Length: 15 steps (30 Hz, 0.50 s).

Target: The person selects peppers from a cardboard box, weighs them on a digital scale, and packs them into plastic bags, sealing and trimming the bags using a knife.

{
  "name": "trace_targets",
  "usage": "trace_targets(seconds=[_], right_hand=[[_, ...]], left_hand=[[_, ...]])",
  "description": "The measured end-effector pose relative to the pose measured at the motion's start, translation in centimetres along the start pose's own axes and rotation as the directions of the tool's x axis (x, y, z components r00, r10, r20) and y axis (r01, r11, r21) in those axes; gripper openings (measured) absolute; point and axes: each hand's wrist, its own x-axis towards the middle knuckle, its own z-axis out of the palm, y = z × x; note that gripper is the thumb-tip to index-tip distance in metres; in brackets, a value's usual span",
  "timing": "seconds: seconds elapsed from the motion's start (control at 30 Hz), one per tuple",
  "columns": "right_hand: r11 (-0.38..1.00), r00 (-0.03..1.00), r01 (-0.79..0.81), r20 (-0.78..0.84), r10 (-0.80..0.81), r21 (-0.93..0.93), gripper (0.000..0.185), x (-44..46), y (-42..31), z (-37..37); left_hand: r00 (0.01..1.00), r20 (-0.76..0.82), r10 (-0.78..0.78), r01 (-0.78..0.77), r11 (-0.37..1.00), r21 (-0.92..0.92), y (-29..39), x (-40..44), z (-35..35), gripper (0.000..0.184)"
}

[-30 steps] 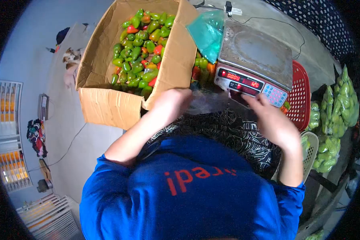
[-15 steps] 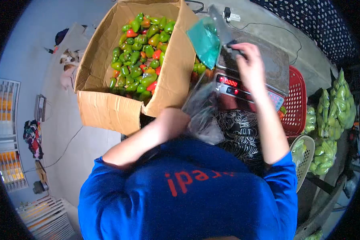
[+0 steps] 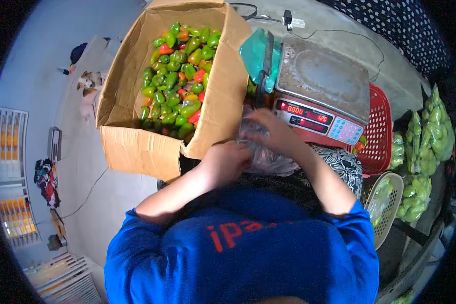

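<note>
A crumpled clear plastic bag lies in front of me, between the cardboard box and the scale. My left hand is closed on the bag's left side. Over the upper part of the bag is my right hand, its curved fingers smeared by motion, so its grip is unclear. Just beyond it stands a digital scale with lit red digits and a bare metal plate. Along the scale's left side rests a long dark strip-like object, against a teal plastic bag.
The open cardboard box on the left holds many green and red peppers. A red basket and a beige basket stand on the right, near bagged green produce. A cable runs behind the scale.
My right hand has come down from above the scale to the clear bag. The dark object it held now rests beside the scale. My left hand stays at the bag.
</note>
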Motion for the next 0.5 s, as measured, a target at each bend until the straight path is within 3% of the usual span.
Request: trace_targets(seconds=[0.03,0.13,0.2,0.23,0.33,0.37,0.47,0.5], right_hand=[[0.966,0.983,-0.105,0.173,0.065,0.234,0.041,-1.5,-1.1,-0.3],[0.965,0.948,-0.127,0.315,0.05,0.229,0.036,-4.7,-5.4,-2.4],[0.996,0.976,-0.071,0.208,0.059,0.049,0.031,-5.8,-4.8,-3.1],[0.998,0.987,-0.05,0.153,0.056,-0.046,0.029,-6.2,-4.2,-3.4],[0.998,0.997,-0.065,0.043,0.065,0.001,0.022,-6.4,-1.6,-4.9],[0.996,0.999,-0.05,-0.007,0.05,-0.078,0.017,-6.3,-1.5,-5.4],[0.933,0.988,-0.113,0.061,0.142,-0.342,0.018,-6.5,0.3,-5.0],[0.89,0.96,-0.149,0.154,0.235,-0.431,0.021,-6.4,0.5,-5.1]], left_hand=[[0.999,-0.044,-0.02,0.017,0.997,-0.076,0.3,-0.1,-0.5,0.013],[0.986,-0.129,-0.108,0.073,0.967,-0.246,0.8,-0.1,-2.0,0.012],[0.972,-0.127,-0.199,0.155,0.943,-0.294,1.0,-0.2,-2.6,0.011],[0.957,-0.232,-0.172,0.107,0.957,-0.27,1.2,-0.2,-3.0,0.009],[0.916,-0.362,-0.171,0.032,0.933,-0.359,1.2,-0.4,-3.9,0.01],[0.906,-0.384,-0.18,0.062,0.952,-0.3,1.5,-0.7,-4.7,0.012],[0.785,-0.557,-0.271,0.001,0.9,-0.436,1.1,-1.8,-6.4,0.013],[0.734,-0.583,-0.347,-0.077,0.811,-0.58,1.1,-2.1,-7.1,0.011]])
